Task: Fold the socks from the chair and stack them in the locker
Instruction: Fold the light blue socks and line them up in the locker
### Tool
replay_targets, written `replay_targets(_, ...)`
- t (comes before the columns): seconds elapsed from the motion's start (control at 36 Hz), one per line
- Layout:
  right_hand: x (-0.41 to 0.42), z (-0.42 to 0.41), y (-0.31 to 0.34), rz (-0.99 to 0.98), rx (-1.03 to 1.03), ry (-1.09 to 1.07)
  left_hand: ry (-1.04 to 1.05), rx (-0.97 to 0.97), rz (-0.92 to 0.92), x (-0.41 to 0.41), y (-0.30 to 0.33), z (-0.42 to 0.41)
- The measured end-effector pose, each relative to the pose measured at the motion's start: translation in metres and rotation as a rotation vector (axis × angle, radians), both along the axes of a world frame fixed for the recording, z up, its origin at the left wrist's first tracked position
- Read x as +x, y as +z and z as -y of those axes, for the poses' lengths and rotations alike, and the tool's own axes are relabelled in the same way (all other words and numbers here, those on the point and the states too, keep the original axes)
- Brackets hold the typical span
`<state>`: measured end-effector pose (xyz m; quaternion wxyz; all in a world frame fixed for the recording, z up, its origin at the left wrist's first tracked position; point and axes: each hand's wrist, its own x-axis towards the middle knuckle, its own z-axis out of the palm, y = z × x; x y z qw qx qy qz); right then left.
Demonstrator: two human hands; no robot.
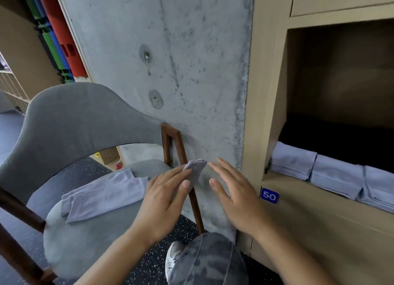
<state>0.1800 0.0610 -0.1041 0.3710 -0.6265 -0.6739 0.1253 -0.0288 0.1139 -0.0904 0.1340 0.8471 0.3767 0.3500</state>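
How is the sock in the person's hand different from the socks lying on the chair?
The sock in the left hand is bunched into a small bundle, while the socks on the chair lie long and flat. The held sock is up in the air, pinched by the left hand; the chair socks rest on the grey seat with no hand on them. The right hand is open and touches neither. Both are the same pale lavender cloth.

Your grey chair [70, 238] carried unfolded pale socks [102, 194] flat on its seat. Your locker [302, 191] held three stacks of folded socks [332, 174] side by side along its front edge.
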Motion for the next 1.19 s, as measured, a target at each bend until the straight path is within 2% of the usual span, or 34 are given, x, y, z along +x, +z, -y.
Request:
replay_targets(0.14, 0.026, 0.017, 0.016, -0.079, 0.091, -0.053, -0.163, 0.028, 0.138, 0.036, 0.030, 0.011)
replay_targets(0.22, 0.041, 0.028, 0.026, -0.220, 0.170, -0.074, -0.271, -0.074, 0.250, 0.058, 0.044, 0.014)
replay_targets(0.33, 0.062, 0.050, 0.039, -0.442, 0.137, -0.074, -0.364, -0.228, 0.367, 0.086, 0.055, 0.019)
replay_targets(0.5, 0.091, 0.076, 0.046, -0.826, 0.109, -0.079, -0.508, -0.335, 0.411, 0.124, 0.070, 0.025)
replay_targets(0.58, 0.099, 0.092, 0.051, -0.933, 0.142, -0.113, -0.539, -0.385, 0.425, 0.139, 0.069, 0.023)
replay_targets(0.72, 0.112, 0.112, 0.046, -0.872, 0.155, -0.205, -0.577, -0.397, 0.433, 0.160, 0.061, 0.023)
replay_targets(1.0, 0.123, 0.133, 0.030, -0.790, 0.115, -0.321, -0.621, -0.562, 0.464, 0.183, 0.042, 0.020)
replay_targets(1.19, 0.126, 0.129, 0.027, -0.838, 0.148, -0.305, -0.630, -0.617, 0.435, 0.177, 0.029, 0.019)
